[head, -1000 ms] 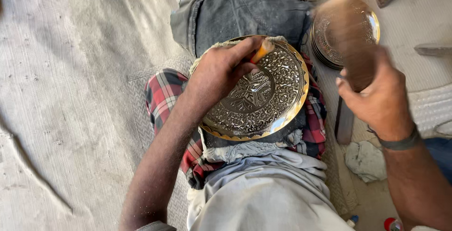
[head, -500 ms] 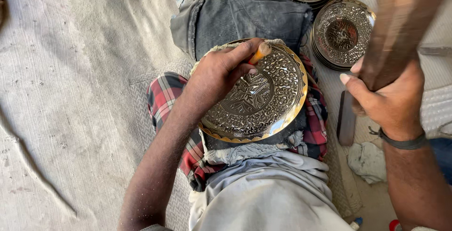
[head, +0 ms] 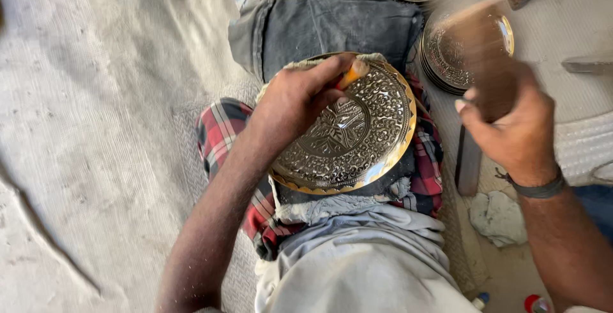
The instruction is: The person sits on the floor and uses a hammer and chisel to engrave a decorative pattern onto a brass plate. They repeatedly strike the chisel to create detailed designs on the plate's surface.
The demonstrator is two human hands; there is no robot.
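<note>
Head view: my left hand (head: 300,105) was clenched on an orange-handled punch (head: 352,74), its tip set on the engraved brass plate (head: 348,131). The plate lay tilted on a checked cloth (head: 220,137) over my knee. My right hand (head: 517,128) gripped a wooden mallet (head: 479,45), blurred in mid-swing above a stack of similar plates (head: 447,58). In my judgement, good work called for a steady punch and square, light blows. No container with contents was visible; a folded grey cloth (head: 325,22) lay beyond.
</note>
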